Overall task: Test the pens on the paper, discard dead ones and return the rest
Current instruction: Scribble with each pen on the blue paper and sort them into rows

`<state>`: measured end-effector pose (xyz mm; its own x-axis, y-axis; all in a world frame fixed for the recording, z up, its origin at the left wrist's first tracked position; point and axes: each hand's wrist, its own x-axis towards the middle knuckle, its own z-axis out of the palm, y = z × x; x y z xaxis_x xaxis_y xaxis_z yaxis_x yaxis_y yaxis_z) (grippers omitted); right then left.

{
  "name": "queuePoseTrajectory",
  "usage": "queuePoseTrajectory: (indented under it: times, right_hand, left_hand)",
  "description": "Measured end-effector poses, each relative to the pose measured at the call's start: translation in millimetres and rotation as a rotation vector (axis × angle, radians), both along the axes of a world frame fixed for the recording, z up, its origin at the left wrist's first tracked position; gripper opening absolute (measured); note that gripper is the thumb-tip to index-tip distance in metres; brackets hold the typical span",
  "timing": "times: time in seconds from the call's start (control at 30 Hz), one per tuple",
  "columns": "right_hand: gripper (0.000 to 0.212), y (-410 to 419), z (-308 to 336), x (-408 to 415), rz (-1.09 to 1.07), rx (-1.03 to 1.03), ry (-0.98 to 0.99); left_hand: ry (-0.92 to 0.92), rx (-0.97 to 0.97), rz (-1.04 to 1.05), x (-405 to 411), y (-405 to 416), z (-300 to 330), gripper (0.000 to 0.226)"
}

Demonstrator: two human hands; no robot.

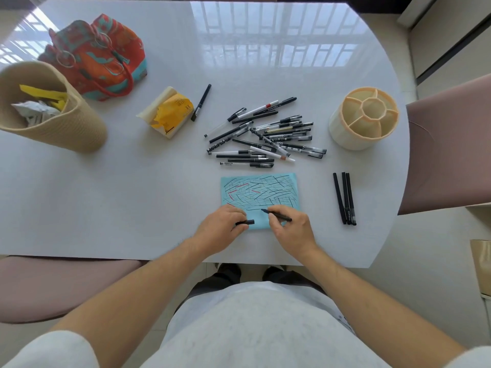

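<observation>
My left hand (221, 224) pinches the cap (245, 222) on the blue paper (259, 192), my right hand (291, 227) grips the pen (276, 214) there; I'd drag it lightly across bare paper.

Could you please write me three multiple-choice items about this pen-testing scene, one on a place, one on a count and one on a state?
1. Where does the divided pen holder stand relative to the pile of pens?
A. to its right
B. to its left
C. on the paper

2. How many black pens lie together right of the blue paper?
A. one
B. three
C. six

3. What is the right hand doing?
A. resting flat
B. gripping an uncapped pen over the paper
C. holding the tissue pack

Answers: 1 A, the holder is at the table's right side. 2 B, three lie side by side. 3 B, the tip meets the paper while the left hand holds the cap.
</observation>
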<state>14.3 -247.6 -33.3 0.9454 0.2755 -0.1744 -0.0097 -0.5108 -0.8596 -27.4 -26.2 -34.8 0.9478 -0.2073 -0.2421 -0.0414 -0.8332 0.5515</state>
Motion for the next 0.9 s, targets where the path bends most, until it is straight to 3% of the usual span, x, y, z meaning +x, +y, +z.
queuePoseTrajectory:
  times: [0.17,0.3,0.63,0.9]
  right_hand:
    - [0.018,-3,-2,0,-0.015,-0.033,-0.019]
    - [0.017,-17,1,4,-0.211,-0.038,0.027]
    - [0.009,-21,31,-3,-0.295,0.335,0.317]
    - [0.008,-17,37,-6,-0.274,0.42,0.423]
  left_hand:
    - [0.019,0.011,0.006,-1,0,1,0.022]
    - [0.036,0.002,0.012,-1,0,1,0.024]
    - [0.075,-0.015,0.088,1,-13,9,0.024]
    - [0.04,-0.04,0.075,8,-25,20,0.021]
